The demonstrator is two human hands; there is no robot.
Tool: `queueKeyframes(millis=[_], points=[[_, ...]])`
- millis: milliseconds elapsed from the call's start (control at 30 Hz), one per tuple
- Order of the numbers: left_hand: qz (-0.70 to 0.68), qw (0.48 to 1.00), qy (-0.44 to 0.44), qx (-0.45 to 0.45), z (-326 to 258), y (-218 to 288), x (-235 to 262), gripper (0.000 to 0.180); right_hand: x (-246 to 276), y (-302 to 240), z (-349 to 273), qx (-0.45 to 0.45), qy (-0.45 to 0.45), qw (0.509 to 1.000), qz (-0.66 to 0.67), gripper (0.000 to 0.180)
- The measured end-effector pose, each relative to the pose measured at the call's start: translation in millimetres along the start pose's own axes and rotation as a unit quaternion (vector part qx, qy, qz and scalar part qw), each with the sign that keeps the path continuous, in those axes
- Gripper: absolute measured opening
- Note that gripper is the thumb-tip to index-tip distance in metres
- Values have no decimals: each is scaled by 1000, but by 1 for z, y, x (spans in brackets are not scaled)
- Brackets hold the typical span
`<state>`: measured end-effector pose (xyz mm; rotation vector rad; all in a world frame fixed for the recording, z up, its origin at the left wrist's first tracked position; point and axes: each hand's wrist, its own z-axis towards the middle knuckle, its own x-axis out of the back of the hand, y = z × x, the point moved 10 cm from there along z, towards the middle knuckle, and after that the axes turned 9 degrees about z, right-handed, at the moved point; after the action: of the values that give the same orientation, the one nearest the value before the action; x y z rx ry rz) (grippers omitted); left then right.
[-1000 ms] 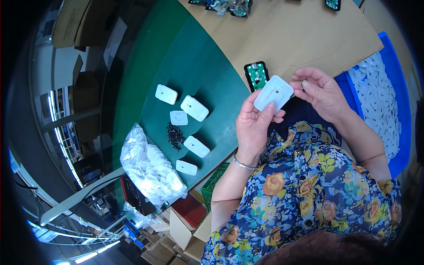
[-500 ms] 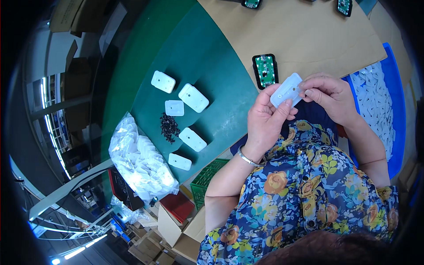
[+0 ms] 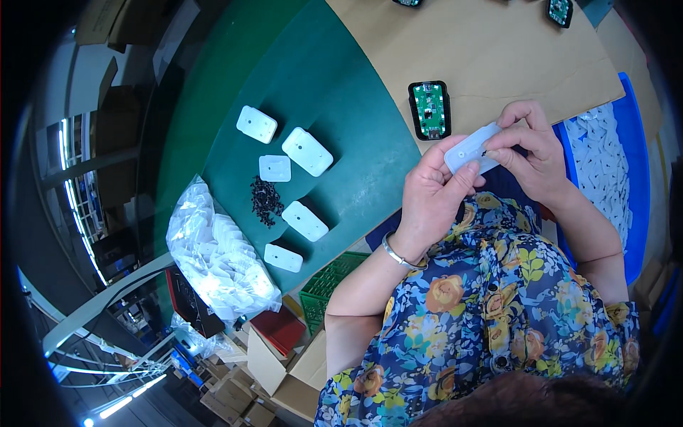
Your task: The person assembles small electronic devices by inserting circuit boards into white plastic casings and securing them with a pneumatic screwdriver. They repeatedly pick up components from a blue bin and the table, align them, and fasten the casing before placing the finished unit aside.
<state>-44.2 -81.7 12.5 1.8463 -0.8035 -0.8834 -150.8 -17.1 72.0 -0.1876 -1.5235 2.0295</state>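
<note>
Both hands hold one white rounded plastic cover (image 3: 471, 149) close to my chest. My left hand (image 3: 434, 192) grips its lower left end, thumb against the underside. My right hand (image 3: 532, 149) pinches its right end with fingertips pressed on top. Just beyond the hands, a black housing with a green circuit board (image 3: 430, 109) lies face up on the brown cardboard sheet (image 3: 498, 50). Several more white covers (image 3: 306, 151) lie spread on the green mat (image 3: 341, 107) to my left, beside a small pile of black screws (image 3: 265, 201).
A clear bag of white parts (image 3: 217, 256) sits at the table's left edge. A blue tray full of white parts (image 3: 612, 164) stands at my right. Two more circuit-board housings (image 3: 560, 11) lie at the far edge. A green crate (image 3: 329, 285) and cardboard boxes (image 3: 281, 356) stand below the table.
The white cover went from resting flat in my left hand to being held by both hands; my right hand closed onto its right end and both hands rose slightly.
</note>
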Motion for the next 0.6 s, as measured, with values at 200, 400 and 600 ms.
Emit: queueKeyframes(millis=[200, 400, 600], points=[[-64, 997, 25, -27, 1, 4, -1, 28, -1, 9, -6, -45, 43, 998, 18, 7], [-13, 995, 54, -80, 1, 11, 3, 27, -1, 14, -14, -60, 81, 994, 51, 9], [-15, 992, 76, -101, 1, 13, 5, 27, -6, 26, -23, -86, 130, 977, 143, 10]])
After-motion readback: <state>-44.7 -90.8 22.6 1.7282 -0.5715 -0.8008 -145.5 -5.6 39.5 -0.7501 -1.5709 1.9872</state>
